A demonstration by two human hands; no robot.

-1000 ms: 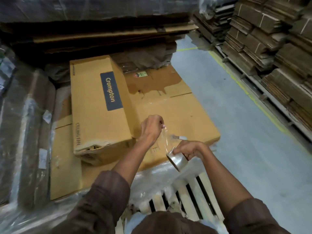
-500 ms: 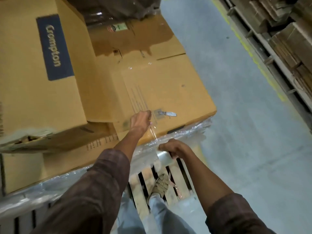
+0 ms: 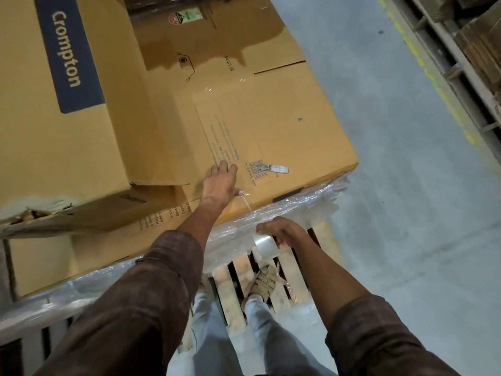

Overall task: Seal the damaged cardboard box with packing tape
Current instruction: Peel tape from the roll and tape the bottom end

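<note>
Right grip (image 3: 282, 233) holds tape roll (image 3: 264, 246).

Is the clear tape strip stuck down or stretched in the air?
Stretched: the clear tape strip spans from left hand to the clear tape roll.

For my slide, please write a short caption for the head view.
Left hand presses clear tape onto the cardboard box while right hand holds the tape roll.

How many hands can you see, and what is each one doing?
2. The left hand presses flat on the big cardboard box, holding down the tape's end. The right hand is lower, beside the box's edge, gripping the tape roll.
</note>
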